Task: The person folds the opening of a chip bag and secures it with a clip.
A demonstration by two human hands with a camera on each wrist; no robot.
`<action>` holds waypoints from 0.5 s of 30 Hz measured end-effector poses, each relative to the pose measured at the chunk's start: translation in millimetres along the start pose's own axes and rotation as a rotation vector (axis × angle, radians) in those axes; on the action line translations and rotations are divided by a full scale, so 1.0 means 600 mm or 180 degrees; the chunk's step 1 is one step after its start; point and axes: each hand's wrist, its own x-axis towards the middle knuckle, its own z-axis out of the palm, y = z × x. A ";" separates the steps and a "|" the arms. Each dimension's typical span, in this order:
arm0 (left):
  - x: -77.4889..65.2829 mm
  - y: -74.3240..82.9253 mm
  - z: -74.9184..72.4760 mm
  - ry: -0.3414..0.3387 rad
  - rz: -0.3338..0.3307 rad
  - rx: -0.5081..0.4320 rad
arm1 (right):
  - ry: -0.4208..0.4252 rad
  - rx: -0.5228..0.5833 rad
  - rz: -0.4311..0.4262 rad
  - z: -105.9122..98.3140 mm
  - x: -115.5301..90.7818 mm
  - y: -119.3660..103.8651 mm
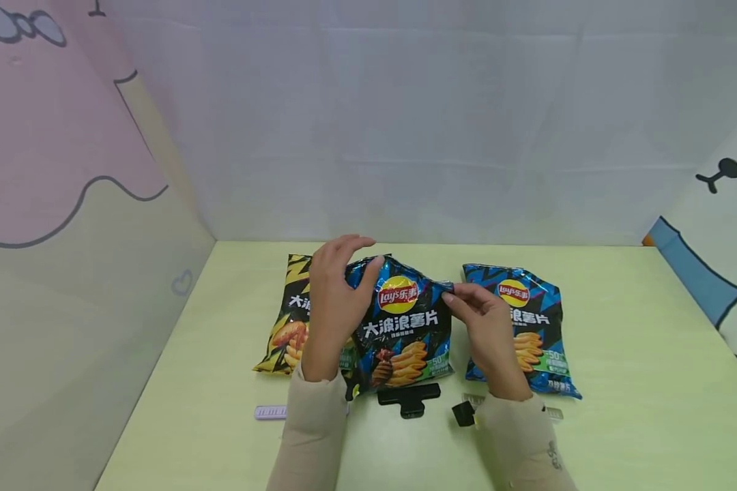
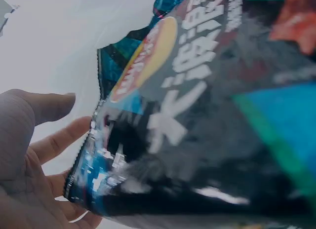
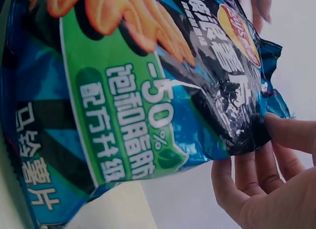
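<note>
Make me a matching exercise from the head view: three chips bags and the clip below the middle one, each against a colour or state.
1. Leftmost chips bag
2. Middle Lay's chips bag
3. Rightmost Lay's chips bag
4. Clip below the middle bag

A. Plain black
B. Pinched near a top corner by the right hand
C. Yellow and black
D. Blue and black, lying on the table unheld

Pairs: 1-C, 2-B, 3-D, 4-A
</note>
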 end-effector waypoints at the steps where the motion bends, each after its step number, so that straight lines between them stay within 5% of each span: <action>1: 0.000 0.005 -0.001 0.0015 0.0059 0.0099 | -0.0008 0.0015 -0.0005 -0.002 -0.001 0.000; 8: 0.003 0.031 -0.007 0.0014 0.0433 0.0503 | 0.0000 0.0206 -0.0184 -0.015 0.003 -0.004; 15: 0.003 0.031 -0.001 -0.0269 0.0277 0.0608 | -0.0159 0.0253 -0.0190 -0.021 0.008 0.000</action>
